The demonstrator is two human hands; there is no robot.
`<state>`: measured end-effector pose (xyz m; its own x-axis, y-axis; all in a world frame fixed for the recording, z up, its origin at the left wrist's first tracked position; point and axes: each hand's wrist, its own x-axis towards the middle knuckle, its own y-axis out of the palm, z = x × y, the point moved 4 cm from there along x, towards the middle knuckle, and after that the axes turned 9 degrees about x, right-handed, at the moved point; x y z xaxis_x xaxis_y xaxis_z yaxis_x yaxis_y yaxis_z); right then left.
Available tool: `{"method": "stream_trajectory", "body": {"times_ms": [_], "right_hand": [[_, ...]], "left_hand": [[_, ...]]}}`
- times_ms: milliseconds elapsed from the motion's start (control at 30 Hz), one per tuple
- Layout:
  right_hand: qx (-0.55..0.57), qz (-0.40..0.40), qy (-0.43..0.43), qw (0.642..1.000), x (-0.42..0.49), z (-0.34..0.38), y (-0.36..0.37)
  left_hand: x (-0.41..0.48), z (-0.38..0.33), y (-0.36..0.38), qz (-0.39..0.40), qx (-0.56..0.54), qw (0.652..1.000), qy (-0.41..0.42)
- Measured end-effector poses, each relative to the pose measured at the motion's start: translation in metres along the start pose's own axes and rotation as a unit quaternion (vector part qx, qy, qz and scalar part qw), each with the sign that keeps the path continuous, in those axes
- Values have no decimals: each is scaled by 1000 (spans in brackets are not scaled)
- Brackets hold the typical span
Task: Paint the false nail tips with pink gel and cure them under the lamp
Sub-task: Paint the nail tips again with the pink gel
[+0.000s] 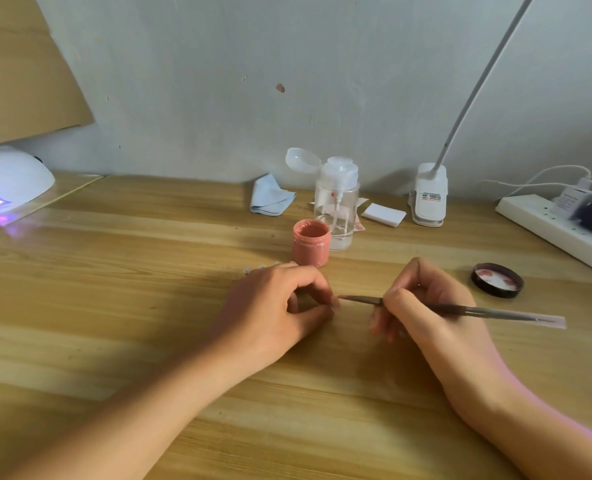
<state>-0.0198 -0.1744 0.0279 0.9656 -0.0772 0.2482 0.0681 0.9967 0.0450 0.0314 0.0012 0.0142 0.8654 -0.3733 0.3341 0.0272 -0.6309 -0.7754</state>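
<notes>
My left hand [280, 306] rests on the wooden table and pinches a small false nail tip [335, 304] between thumb and forefinger. My right hand [422, 306] holds a thin brush [478, 311] like a pen, and its bristle end touches the nail tip. An open jar of pink gel [310, 242] stands just behind my left hand. A few clear nail tips [260, 268] lie in a row behind my left knuckles, mostly hidden. The white curing lamp [10, 178] sits at the far left and glows purple inside.
The jar's black lid [497, 280] lies upside down at the right. A clear pump bottle [336, 202], a blue cloth [270, 197], white pads [383, 214] and a clip lamp base [427, 195] stand along the wall. A power strip [557, 230] lies at the far right.
</notes>
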Motion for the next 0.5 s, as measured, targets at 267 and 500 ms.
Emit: {"method": "stream_trajectory", "body": {"times_ms": [267, 500], "right_hand": [[-40, -3, -106, 994, 14, 18, 4], [-92, -43, 16, 995, 97, 23, 21]], "left_hand": [[1, 2, 2, 6, 2, 1000, -5], [-1, 3, 3, 3, -2, 1000, -14]]}}
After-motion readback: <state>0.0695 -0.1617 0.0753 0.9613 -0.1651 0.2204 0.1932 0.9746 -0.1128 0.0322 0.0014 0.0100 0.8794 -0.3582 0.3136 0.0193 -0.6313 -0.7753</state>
